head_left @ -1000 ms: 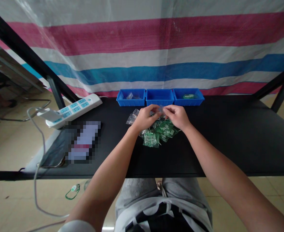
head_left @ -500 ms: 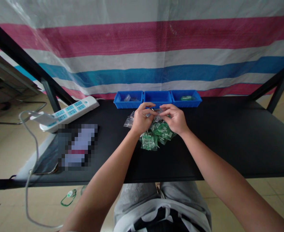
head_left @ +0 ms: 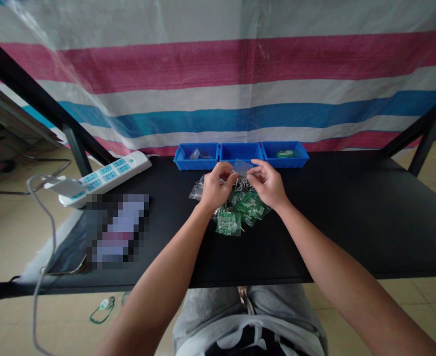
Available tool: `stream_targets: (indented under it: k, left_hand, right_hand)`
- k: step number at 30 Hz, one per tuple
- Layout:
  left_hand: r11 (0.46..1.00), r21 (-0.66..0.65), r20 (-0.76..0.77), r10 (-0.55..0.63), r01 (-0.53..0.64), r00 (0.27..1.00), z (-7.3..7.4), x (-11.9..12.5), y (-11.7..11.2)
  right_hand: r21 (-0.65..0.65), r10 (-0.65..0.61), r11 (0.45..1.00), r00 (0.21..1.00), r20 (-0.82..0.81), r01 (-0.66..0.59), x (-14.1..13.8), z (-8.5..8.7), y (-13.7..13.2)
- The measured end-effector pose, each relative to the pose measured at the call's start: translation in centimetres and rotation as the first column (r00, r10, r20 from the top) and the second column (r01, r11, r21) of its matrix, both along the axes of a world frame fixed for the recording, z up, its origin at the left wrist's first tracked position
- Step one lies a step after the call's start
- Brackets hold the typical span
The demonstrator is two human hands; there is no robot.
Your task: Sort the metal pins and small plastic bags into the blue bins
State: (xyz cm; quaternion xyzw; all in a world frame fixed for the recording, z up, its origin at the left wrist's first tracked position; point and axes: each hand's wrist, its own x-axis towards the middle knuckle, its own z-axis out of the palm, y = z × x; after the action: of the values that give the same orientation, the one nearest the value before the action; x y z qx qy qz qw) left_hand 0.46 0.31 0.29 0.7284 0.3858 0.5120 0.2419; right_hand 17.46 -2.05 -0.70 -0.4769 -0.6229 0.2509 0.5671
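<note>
My left hand (head_left: 215, 186) and my right hand (head_left: 266, 183) both pinch a small clear plastic bag (head_left: 242, 167), held between them just above the black table (head_left: 351, 217). Small metal parts (head_left: 242, 185) hang or spill below the bag. Under my hands lies a pile of small bags with green parts (head_left: 240, 210), and some clear bags (head_left: 197, 189) lie at its left. Three blue bins stand behind in a row: the left bin (head_left: 196, 156) holds a clear bag, the middle bin (head_left: 240, 151) looks bare, the right bin (head_left: 285, 154) holds a green item.
A white power strip (head_left: 102, 177) with a plug and grey cable lies at the table's left rear. A blurred flat object (head_left: 116, 233) sits near the left front edge. A striped tarp (head_left: 240, 89) hangs behind the table. Black frame bars rise at both sides.
Both hands have lifted the clear bag slightly and drawn apart a little; metal parts now show beneath it. The view has shifted a bit.
</note>
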Motion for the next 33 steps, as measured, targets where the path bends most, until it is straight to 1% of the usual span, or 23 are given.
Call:
stream_targets:
  k: [2, 5, 9, 12, 14, 16, 18, 20, 21, 23, 25, 28, 30, 33]
  left_hand:
    - [0.997, -0.004, -0.059, 0.075, -0.076, 0.995, 0.0, -0.3, 0.3]
    - [0.986, -0.025, -0.139, 0.161, -0.166, 0.977, -0.2, -0.9, 1.1]
    - [0.962, -0.01, -0.179, 0.265, -0.272, 0.947, -0.8, -2.1, 2.7]
    - [0.93, 0.033, -0.16, 0.367, -0.366, 0.916, -1.2, -3.5, 4.2]
    - [0.9, 0.004, -0.169, 0.431, -0.436, 0.887, -1.4, -4.5, 5.2]
    - [0.884, 0.018, -0.207, 0.46, -0.466, 0.864, -1.5, -5.3, 5.7]
    - [0.871, 0.056, -0.223, 0.488, -0.489, 0.844, -1.4, -5.8, 5.7]
    - [0.875, 0.093, -0.23, 0.483, -0.475, 0.845, -1.0, -5.9, 5.2]
    - [0.889, 0.109, -0.237, 0.458, -0.445, 0.857, -0.7, -5.9, 4.9]
    - [0.933, 0.123, -0.271, 0.361, -0.34, 0.892, -0.2, -5.7, 4.3]
    - [0.97, 0.093, -0.321, 0.245, -0.227, 0.915, 0.2, -5.4, 3.8]
    - [0.991, 0.046, -0.4, 0.134, -0.126, 0.907, 0.4, -4.6, 3.2]
    - [0.994, 0.068, -0.442, 0.107, -0.086, 0.891, 0.4, -3.9, 2.7]
    - [0.995, 0.096, -0.494, 0.056, -0.009, 0.867, 0.2, -2.7, 2.0]
  right_hand:
    - [-0.021, -0.02, 1.0, 0.999, 0.034, 0.02, 0.2, -0.1, 0.1]
    - [-0.034, -0.028, 0.999, 0.991, 0.128, 0.032, 0.4, 0.1, 0.1]
    - [-0.029, 0.002, 1.0, 0.956, 0.295, 0.007, 0.3, 0.5, -0.3]
    - [-0.002, 0.029, 1.0, 0.925, 0.378, -0.03, 0.1, 0.7, -0.4]
    - [0.031, 0.024, 0.999, 0.912, 0.409, -0.04, 0.1, 0.8, -0.5]
    - [0.074, -0.006, 0.997, 0.903, 0.429, -0.029, 0.2, 0.9, -0.4]
    - [0.115, -0.05, 0.993, 0.898, 0.438, -0.001, 0.4, 0.9, -0.2]
    - [0.138, -0.093, 0.99, 0.896, 0.434, 0.035, 0.9, 0.9, 0.0]
    - [0.14, -0.106, 0.989, 0.896, 0.432, 0.05, 1.3, 0.8, 0.2]
    - [0.127, -0.117, 0.99, 0.896, 0.428, 0.069, 2.0, 0.6, 0.6]
    - [0.109, -0.123, 0.99, 0.896, 0.426, 0.084, 2.5, 0.3, 0.9]
    - [0.111, -0.138, 0.989, 0.885, 0.445, 0.099, 2.8, -0.2, 1.2]
    - [0.12, -0.122, 0.99, 0.864, 0.488, 0.073, 2.5, -0.5, 1.2]
    - [0.116, -0.054, 0.993, 0.814, 0.578, -0.017, 1.9, -0.9, 1.1]
